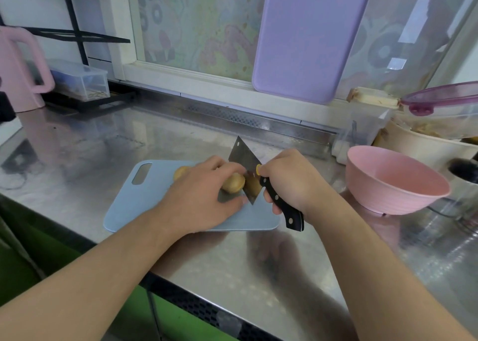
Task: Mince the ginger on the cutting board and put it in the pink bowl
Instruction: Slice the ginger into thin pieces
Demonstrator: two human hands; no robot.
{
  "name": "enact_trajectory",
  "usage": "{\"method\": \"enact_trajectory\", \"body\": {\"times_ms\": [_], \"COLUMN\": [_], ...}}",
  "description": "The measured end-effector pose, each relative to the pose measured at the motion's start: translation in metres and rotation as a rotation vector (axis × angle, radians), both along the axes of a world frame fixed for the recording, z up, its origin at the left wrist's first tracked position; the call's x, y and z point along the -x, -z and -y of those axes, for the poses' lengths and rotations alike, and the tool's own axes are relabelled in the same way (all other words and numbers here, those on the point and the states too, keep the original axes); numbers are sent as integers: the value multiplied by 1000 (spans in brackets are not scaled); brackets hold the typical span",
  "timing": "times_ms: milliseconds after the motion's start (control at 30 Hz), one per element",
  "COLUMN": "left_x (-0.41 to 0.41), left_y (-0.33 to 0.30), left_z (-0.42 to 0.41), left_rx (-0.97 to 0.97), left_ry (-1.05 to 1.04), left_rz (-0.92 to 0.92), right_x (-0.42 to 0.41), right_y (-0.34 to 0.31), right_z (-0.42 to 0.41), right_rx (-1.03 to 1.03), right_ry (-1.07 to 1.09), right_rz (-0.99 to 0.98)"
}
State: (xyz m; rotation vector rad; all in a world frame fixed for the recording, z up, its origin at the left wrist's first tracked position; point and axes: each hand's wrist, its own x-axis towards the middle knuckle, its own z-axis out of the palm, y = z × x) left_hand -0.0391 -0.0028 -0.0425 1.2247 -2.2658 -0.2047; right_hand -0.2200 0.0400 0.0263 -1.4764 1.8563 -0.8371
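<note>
Grey-blue cutting board [144, 201] on steel counter [77, 139]. Left hand [201, 198] fingers curled over ginger [234, 183]. Right hand [289, 183] fingers wrapped round cleaver [244, 159] handle, blade against ginger. Pink bowl [395, 183] well right of board.

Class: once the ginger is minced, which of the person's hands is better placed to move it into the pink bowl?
Probably the right hand: the pink bowl stands on its side of the cutting board, and it grips the cleaver, which could scoop. The left hand holds the ginger, farther away.
</note>
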Motion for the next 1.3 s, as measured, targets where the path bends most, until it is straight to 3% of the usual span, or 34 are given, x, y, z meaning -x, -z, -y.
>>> {"method": "enact_trajectory", "body": {"times_ms": [100, 333, 533, 800, 933, 1100, 1300], "left_x": [10, 12, 10, 12, 7, -2, -1], "left_y": [-3, 2, 2, 7, 4, 1, -2], "left_z": [2, 1, 3, 3, 2, 2, 3], "left_rx": [41, 32, 38, 89, 173, 24, -7], "left_ry": [-45, -221, -209, -327, -250, -198, -227], "left_rz": [37, -149, -261, -110, -86, 61, 14], "right_x": [0, 5, 5, 5, 5, 5, 5], "right_y": [1, 0, 1, 3, 2, 4, 5], "right_z": [0, 2, 3, 5, 4, 6, 8], "right_rx": [0, 9, 8, 0, -7, 12, 4], "right_ry": [-7, 13, 22, 27, 27, 14, 25], "right_rz": [2, 36, 47, 29, 23, -2, -10]}}
